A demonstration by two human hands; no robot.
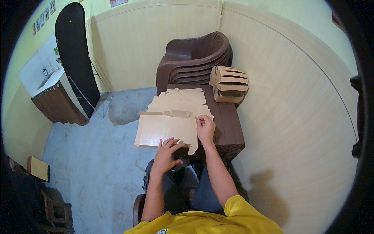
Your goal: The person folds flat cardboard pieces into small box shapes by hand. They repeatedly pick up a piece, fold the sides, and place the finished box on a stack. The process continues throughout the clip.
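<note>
A flat cardboard box blank [163,130] with creased edges and narrow flaps lies in front of me, its surface shiny under the light. My left hand [166,154] is open at its near edge, fingers spread and fingertips resting on the folded strip. At the right side, my right hand [205,128] is closed, its curled fingers pinching at the side flap; the exact grip is partly hidden by the hand. Beyond this blank, more flat cardboard blanks [179,100] lie in an overlapping, fanned pile.
A dark brown table [228,128] carries the cardboard. Folded cardboard boxes [230,84] are stacked at its far right, near the wall. Stacked brown plastic chairs [194,58] stand behind. To the left are an upright ironing board [74,58] and a sink cabinet [58,101].
</note>
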